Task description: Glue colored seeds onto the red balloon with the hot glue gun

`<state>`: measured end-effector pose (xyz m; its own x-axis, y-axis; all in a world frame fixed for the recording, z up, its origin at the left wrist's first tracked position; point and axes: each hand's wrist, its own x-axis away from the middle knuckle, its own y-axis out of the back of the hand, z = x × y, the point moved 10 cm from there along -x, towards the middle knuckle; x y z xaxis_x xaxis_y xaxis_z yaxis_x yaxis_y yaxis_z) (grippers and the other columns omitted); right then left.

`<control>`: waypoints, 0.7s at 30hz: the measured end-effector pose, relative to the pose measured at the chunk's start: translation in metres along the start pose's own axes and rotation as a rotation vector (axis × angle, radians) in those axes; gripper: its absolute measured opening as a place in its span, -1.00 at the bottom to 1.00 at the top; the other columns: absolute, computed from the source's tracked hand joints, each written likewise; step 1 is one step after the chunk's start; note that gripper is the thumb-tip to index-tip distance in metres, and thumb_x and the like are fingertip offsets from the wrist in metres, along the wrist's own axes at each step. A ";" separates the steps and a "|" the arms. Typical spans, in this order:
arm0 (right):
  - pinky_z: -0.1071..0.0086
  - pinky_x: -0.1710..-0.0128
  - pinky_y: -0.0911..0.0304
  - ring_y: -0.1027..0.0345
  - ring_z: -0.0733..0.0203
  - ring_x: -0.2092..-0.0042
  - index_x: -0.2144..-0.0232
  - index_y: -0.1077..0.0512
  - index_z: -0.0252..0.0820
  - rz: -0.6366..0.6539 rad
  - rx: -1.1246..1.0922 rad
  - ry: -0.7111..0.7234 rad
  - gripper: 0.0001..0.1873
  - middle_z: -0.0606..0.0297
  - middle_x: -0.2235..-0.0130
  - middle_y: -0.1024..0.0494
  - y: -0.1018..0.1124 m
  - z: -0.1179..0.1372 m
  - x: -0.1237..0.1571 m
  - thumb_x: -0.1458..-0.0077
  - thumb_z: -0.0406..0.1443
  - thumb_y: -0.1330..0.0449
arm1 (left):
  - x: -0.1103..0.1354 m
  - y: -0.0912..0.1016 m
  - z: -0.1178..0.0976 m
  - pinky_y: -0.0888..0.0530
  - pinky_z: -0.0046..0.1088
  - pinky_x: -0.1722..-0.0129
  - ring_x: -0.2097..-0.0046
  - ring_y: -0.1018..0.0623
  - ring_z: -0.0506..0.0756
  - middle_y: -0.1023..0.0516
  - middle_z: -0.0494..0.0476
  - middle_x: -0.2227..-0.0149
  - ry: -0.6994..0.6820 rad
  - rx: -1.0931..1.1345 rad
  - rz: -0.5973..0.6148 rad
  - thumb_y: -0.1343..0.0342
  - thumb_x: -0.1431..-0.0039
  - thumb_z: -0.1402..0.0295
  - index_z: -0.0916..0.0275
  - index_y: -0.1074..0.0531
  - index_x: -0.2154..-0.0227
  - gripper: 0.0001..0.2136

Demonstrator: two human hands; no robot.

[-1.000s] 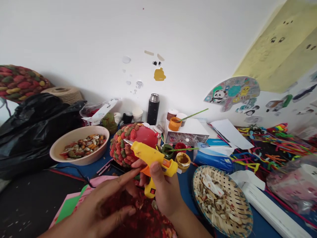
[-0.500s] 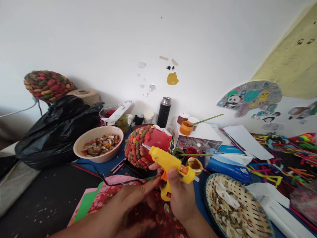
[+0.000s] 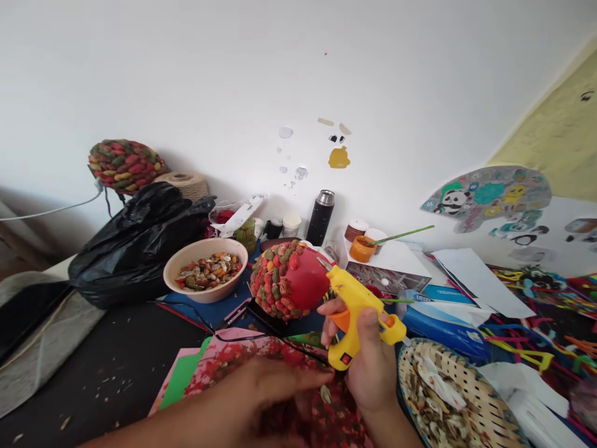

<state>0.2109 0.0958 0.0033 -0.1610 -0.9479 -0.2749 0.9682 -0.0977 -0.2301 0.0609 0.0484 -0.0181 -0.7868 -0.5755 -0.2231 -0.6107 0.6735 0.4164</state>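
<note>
Open dark table (image 3: 107, 373) lies at left, below the black bag (image 3: 135, 249). Ahead, bowl (image 3: 205, 277), ball (image 3: 289, 280), flask (image 3: 319, 218) and paint pots (image 3: 361, 247) crowd the way; the basket (image 3: 448, 398) and tissue pack (image 3: 438, 317) block the right.

In our right hand (image 3: 370, 367) we held a yellow glue gun (image 3: 357, 311) with an orange trigger; just beyond it sat a red ball (image 3: 289, 281) speckled green, orange and red.

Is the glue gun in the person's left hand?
No, the yellow glue gun is gripped by the right hand; the left hand rests low over the red-patterned paper.
</note>
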 end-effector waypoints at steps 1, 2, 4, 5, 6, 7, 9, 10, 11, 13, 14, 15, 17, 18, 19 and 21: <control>0.44 0.59 -0.29 -0.37 0.23 0.56 0.33 -0.71 -0.19 -0.009 0.008 0.003 -0.23 0.29 0.55 -0.52 0.000 0.001 0.000 -0.30 0.37 -0.20 | -0.002 0.008 0.003 -0.63 -0.36 0.04 0.09 -0.72 0.18 -0.78 0.16 0.08 0.040 0.100 -0.056 -0.36 -0.38 0.27 -0.09 -0.48 -0.40 -0.44; 0.44 0.59 -0.28 -0.35 0.24 0.56 0.34 -0.70 -0.20 -0.001 0.015 -0.003 -0.21 0.29 0.56 -0.51 -0.002 0.001 0.001 -0.29 0.38 -0.20 | -0.004 0.018 0.008 -0.63 -0.37 0.07 0.10 -0.72 0.18 -0.77 0.17 0.10 0.089 0.210 -0.138 -0.37 -0.37 0.24 -0.03 -0.58 -0.31 -0.53; 0.42 0.55 -0.30 -0.36 0.24 0.55 0.35 -0.70 -0.20 0.023 0.021 -0.029 -0.22 0.29 0.55 -0.51 -0.007 -0.004 0.003 -0.30 0.37 -0.21 | -0.002 0.040 0.021 -0.61 -0.42 0.17 0.19 -0.69 0.13 -0.76 0.15 0.18 0.176 0.417 -0.348 -0.42 -0.33 0.18 0.07 -0.72 -0.09 -0.69; 0.42 0.54 -0.29 -0.37 0.24 0.54 0.33 -0.70 -0.20 0.029 0.022 -0.044 -0.24 0.29 0.54 -0.51 -0.008 -0.008 0.005 -0.32 0.35 -0.21 | 0.000 0.050 0.028 -0.59 -0.45 0.21 0.25 -0.67 0.10 -0.74 0.13 0.23 0.202 0.499 -0.450 -0.46 -0.29 0.14 0.11 -0.75 0.02 -0.73; 0.42 0.52 -0.30 -0.38 0.23 0.52 0.31 -0.70 -0.20 0.018 0.027 -0.043 -0.27 0.28 0.51 -0.53 -0.007 -0.011 0.007 -0.34 0.33 -0.22 | 0.002 0.060 0.033 -0.56 -0.48 0.26 0.30 -0.63 0.07 -0.72 0.11 0.28 0.213 0.566 -0.539 -0.50 -0.24 0.11 0.14 -0.76 0.11 -0.73; 0.42 0.54 -0.27 -0.38 0.22 0.52 0.31 -0.70 -0.20 0.024 0.042 -0.029 -0.27 0.27 0.52 -0.53 -0.007 -0.013 0.009 -0.34 0.33 -0.22 | 0.003 0.067 0.036 -0.54 -0.49 0.30 0.34 -0.61 0.05 -0.70 0.09 0.32 0.213 0.620 -0.604 -0.53 -0.19 0.10 0.17 -0.75 0.17 -0.72; 0.42 0.53 -0.27 -0.39 0.21 0.50 0.29 -0.70 -0.20 0.049 0.077 -0.018 -0.28 0.27 0.52 -0.53 -0.009 -0.017 0.011 -0.36 0.31 -0.21 | 0.004 0.078 0.040 -0.51 -0.51 0.37 0.39 -0.59 0.04 -0.68 0.09 0.37 0.192 0.693 -0.672 -0.57 -0.13 0.08 0.21 -0.72 0.22 -0.67; 0.43 0.53 -0.27 -0.40 0.21 0.50 0.29 -0.70 -0.20 0.067 0.086 -0.010 -0.28 0.27 0.52 -0.52 -0.011 -0.017 0.012 -0.36 0.31 -0.21 | 0.004 0.082 0.040 -0.51 -0.51 0.38 0.40 -0.60 0.06 -0.68 0.09 0.38 0.179 0.708 -0.692 -0.58 -0.12 0.08 0.22 -0.71 0.22 -0.66; 0.43 0.52 -0.27 -0.40 0.22 0.50 0.30 -0.70 -0.20 0.084 0.090 -0.007 -0.29 0.27 0.52 -0.53 -0.013 -0.017 0.012 -0.35 0.31 -0.22 | 0.004 0.087 0.041 -0.51 -0.50 0.38 0.39 -0.62 0.07 -0.68 0.10 0.39 0.167 0.706 -0.711 -0.58 -0.12 0.09 0.22 -0.70 0.21 -0.65; 0.44 0.52 -0.28 -0.40 0.24 0.50 0.31 -0.71 -0.21 0.118 0.082 -0.012 -0.29 0.25 0.51 -0.55 -0.017 -0.016 0.014 -0.33 0.31 -0.26 | 0.006 0.095 0.041 -0.54 -0.49 0.35 0.37 -0.65 0.08 -0.69 0.11 0.40 0.144 0.678 -0.755 -0.58 -0.13 0.10 0.23 -0.70 0.18 -0.65; 0.44 0.52 -0.29 -0.41 0.24 0.50 0.31 -0.71 -0.21 0.131 0.075 -0.017 -0.29 0.23 0.50 -0.56 -0.019 -0.015 0.014 -0.32 0.31 -0.27 | 0.007 0.099 0.041 -0.55 -0.49 0.33 0.36 -0.65 0.08 -0.69 0.11 0.40 0.136 0.661 -0.779 -0.57 -0.14 0.09 0.23 -0.71 0.17 -0.65; 0.44 0.52 -0.31 -0.42 0.23 0.49 0.30 -0.72 -0.21 0.145 0.072 -0.025 -0.30 0.22 0.48 -0.58 -0.021 -0.014 0.015 -0.31 0.31 -0.28 | 0.008 0.101 0.042 -0.55 -0.49 0.32 0.36 -0.65 0.08 -0.69 0.10 0.41 0.130 0.644 -0.798 -0.56 -0.15 0.09 0.23 -0.71 0.17 -0.65; 0.45 0.52 -0.31 -0.42 0.23 0.49 0.30 -0.73 -0.20 0.161 0.075 -0.019 -0.31 0.20 0.46 -0.60 -0.023 -0.011 0.016 -0.31 0.30 -0.29 | 0.010 0.105 0.043 -0.53 -0.50 0.34 0.37 -0.64 0.07 -0.70 0.10 0.42 0.121 0.619 -0.820 -0.55 -0.17 0.07 0.24 -0.71 0.17 -0.65; 0.45 0.53 -0.30 -0.41 0.24 0.49 0.30 -0.73 -0.20 0.167 0.084 -0.011 -0.31 0.21 0.47 -0.60 -0.024 -0.010 0.016 -0.31 0.30 -0.29 | 0.010 0.106 0.043 -0.52 -0.51 0.35 0.38 -0.64 0.07 -0.70 0.11 0.42 0.120 0.608 -0.828 -0.54 -0.17 0.06 0.24 -0.71 0.18 -0.64; 0.46 0.55 -0.27 -0.38 0.25 0.51 0.30 -0.73 -0.20 0.167 0.093 0.000 -0.31 0.22 0.49 -0.59 -0.024 -0.009 0.015 -0.31 0.30 -0.29 | 0.010 0.107 0.044 -0.52 -0.51 0.36 0.38 -0.63 0.07 -0.70 0.11 0.42 0.122 0.597 -0.832 -0.54 -0.18 0.05 0.24 -0.71 0.17 -0.64; 0.46 0.57 -0.22 -0.32 0.27 0.54 0.30 -0.73 -0.20 0.148 0.110 0.011 -0.32 0.25 0.51 -0.56 -0.022 -0.010 0.014 -0.32 0.29 -0.29 | 0.009 0.109 0.046 -0.51 -0.50 0.37 0.40 -0.62 0.07 -0.71 0.13 0.43 0.131 0.573 -0.839 -0.53 -0.18 0.04 0.25 -0.71 0.16 -0.63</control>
<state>0.1856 0.0875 -0.0045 -0.0166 -0.9512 -0.3081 0.9965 0.0096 -0.0834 -0.0173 0.1378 -0.0154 -0.0917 -0.9864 -0.1363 -0.9378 0.1316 -0.3213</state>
